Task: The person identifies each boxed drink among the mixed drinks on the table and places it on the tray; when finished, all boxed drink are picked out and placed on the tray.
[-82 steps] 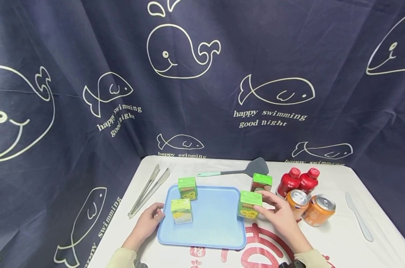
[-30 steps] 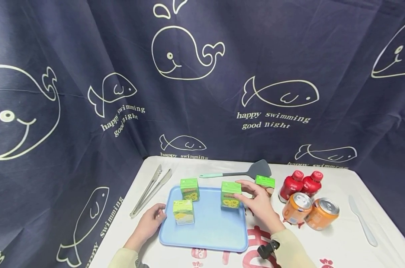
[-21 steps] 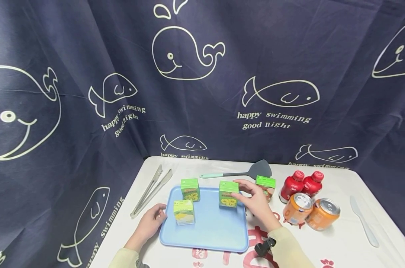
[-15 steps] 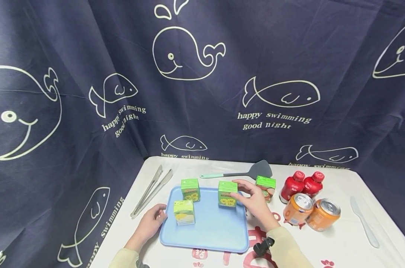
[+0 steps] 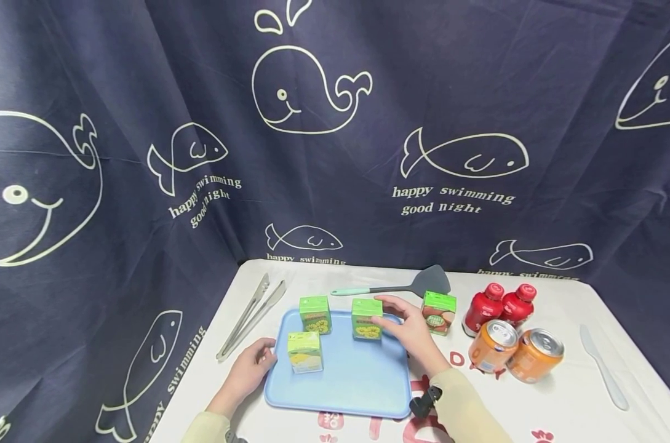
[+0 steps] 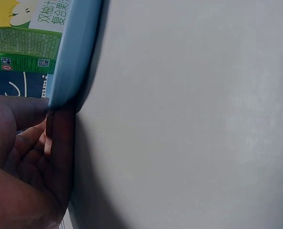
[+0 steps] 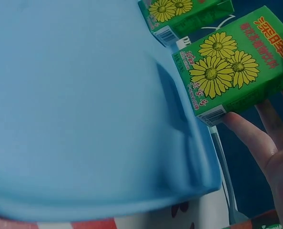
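My right hand (image 5: 403, 323) grips a green drink carton (image 5: 366, 320) with yellow flowers, thumb on one side and fingers on the other. The carton is upright over the back right of the blue tray (image 5: 346, 384); whether it touches the tray I cannot tell. In the right wrist view the flower print on this carton (image 7: 227, 67) shows closely. A matching flower carton (image 5: 315, 315) stands at the tray's back left, with a yellow-green carton (image 5: 305, 354) in front of it. My left hand (image 5: 250, 368) pinches the tray's left rim, seen closely in the left wrist view (image 6: 79, 47).
A green and brown carton (image 5: 438, 314) stands right of the tray. Beyond it are two red bottles (image 5: 484, 311) and two orange cans (image 5: 493, 346). A knife (image 5: 603, 367) lies far right, a spatula (image 5: 390, 288) behind the tray, and tongs (image 5: 248, 320) at left.
My right hand has carried the flower carton leftward from the tray's right edge to over its back right part. The left hand stays at the rim.
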`<state>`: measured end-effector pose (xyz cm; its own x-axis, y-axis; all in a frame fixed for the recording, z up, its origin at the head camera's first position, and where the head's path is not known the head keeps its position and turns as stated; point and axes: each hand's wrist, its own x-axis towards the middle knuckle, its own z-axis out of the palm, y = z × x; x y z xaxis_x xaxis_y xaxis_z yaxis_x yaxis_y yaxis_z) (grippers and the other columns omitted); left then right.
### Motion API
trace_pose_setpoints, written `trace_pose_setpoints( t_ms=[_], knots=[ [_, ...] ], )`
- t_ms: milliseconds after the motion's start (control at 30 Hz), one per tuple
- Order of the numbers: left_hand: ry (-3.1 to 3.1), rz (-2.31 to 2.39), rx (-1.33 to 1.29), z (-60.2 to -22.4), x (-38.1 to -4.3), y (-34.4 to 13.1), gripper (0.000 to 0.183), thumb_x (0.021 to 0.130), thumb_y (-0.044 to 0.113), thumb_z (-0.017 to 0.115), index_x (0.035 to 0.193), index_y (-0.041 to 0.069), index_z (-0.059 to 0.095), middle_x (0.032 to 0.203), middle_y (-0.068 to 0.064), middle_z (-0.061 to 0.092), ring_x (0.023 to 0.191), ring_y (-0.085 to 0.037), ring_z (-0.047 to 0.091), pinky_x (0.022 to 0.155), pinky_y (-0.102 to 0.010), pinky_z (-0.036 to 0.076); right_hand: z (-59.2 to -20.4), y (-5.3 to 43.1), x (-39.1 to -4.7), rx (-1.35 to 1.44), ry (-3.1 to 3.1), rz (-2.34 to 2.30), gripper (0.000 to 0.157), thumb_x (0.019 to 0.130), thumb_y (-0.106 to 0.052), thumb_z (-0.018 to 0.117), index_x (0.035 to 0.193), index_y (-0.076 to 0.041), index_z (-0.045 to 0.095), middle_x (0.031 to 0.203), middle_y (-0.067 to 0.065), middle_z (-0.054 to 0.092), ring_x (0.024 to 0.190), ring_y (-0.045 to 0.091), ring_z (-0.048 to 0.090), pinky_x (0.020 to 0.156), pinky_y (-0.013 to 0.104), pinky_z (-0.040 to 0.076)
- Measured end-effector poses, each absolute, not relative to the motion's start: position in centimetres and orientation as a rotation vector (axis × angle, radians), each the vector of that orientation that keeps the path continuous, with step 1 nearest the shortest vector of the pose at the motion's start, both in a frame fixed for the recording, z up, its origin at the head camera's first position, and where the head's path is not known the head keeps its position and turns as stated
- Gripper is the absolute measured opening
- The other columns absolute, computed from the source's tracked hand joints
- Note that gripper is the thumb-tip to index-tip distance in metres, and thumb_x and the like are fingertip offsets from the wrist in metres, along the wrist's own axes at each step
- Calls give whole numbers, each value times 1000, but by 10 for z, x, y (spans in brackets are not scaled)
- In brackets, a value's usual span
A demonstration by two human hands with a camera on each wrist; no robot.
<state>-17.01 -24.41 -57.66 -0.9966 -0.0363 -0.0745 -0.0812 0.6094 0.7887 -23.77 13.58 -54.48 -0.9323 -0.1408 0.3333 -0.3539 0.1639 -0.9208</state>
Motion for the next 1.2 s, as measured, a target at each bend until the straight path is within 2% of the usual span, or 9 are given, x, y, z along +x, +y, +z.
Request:
trace_pose_setpoints(
  t_ms=[167, 467, 567, 700, 833, 1133, 1200],
  knots=[
    [2786, 1353, -101, -577, -170, -244, 32, 102, 14, 65, 133, 5, 66, 135, -17, 67, 137, -45, 52, 113, -63, 40, -545, 130, -241, 483, -2277, 1846, 49, 86, -9, 87, 132, -2, 69, 118, 6, 76, 110, 17, 70, 103, 27, 52],
    [2819, 1363, -56, -573, -169, -242, 33, 102, 14, 65, 132, 2, 66, 133, -20, 67, 133, -49, 53, 109, -67, 42, -544, 122, -244, 480, -2256, 1885, 50, 86, -5, 86, 132, 0, 68, 121, 11, 75, 113, 30, 69, 109, 54, 49],
    [2807, 1366, -66, -573, -169, -243, 32, 102, 14, 65, 132, 3, 66, 134, -19, 67, 134, -48, 53, 111, -66, 42, -543, 120, -245, 489, -2253, 1884, 49, 85, -5, 87, 131, -2, 70, 120, 11, 75, 112, 28, 70, 108, 53, 49],
    [2787, 1368, -75, -573, -169, -245, 32, 102, 14, 65, 133, 3, 66, 135, -19, 66, 135, -47, 52, 112, -64, 41, -543, 117, -247, 487, -2258, 1878, 47, 85, -8, 88, 129, -5, 72, 120, 7, 75, 111, 20, 70, 108, 44, 51],
    [2791, 1358, -68, -573, -169, -246, 33, 102, 15, 66, 133, 3, 65, 135, -19, 66, 135, -46, 53, 112, -63, 42, -544, 114, -248, 496, -2262, 1863, 45, 86, -10, 87, 128, -7, 72, 121, 6, 75, 111, 18, 70, 107, 39, 52],
    [2802, 1352, -61, -573, -170, -245, 32, 102, 13, 66, 132, 4, 66, 132, -18, 68, 133, -45, 55, 111, -63, 43, -543, 108, -249, 455, -2278, 1874, 46, 86, -13, 88, 129, -7, 73, 121, 6, 74, 113, 23, 70, 110, 53, 48],
    [2801, 1353, -61, -573, -169, -245, 31, 102, 13, 66, 132, 4, 66, 132, -18, 68, 133, -44, 56, 111, -63, 43, -539, 107, -247, 440, -2290, 1875, 46, 86, -9, 87, 129, -4, 72, 120, 10, 74, 114, 27, 70, 111, 55, 47]
  ],
)
